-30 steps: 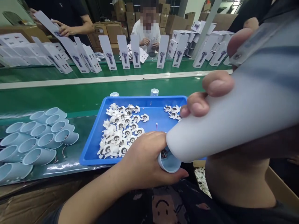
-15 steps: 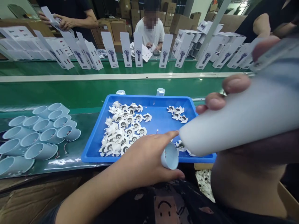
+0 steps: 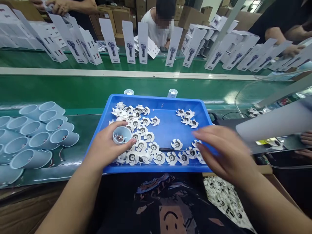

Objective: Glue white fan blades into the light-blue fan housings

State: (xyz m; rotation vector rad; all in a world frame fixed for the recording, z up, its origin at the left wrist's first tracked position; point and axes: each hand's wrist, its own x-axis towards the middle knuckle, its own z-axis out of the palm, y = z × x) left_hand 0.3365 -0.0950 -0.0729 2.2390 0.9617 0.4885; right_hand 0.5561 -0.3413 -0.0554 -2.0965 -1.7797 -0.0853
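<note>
Clasped by the left hand (image 3: 104,145) above the left side of the blue tray (image 3: 168,127), the light-blue motor housing (image 3: 124,132) could be knocked against the white impellers (image 3: 140,146) crowded below if lowered carelessly, while those at the tray's right might be scattered if brushed by the blurred right hand (image 3: 223,149), spread and with nothing visibly held.

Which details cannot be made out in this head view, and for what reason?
Head view, all four:
Held light blue cup: outer wall mostly hidden by its own rim and the left hand.
Right hand: blurred, so its outline is unclear.
Nearest cup at the left: cut off by the picture's edge.
White cartons: the fine print is too small.
</note>
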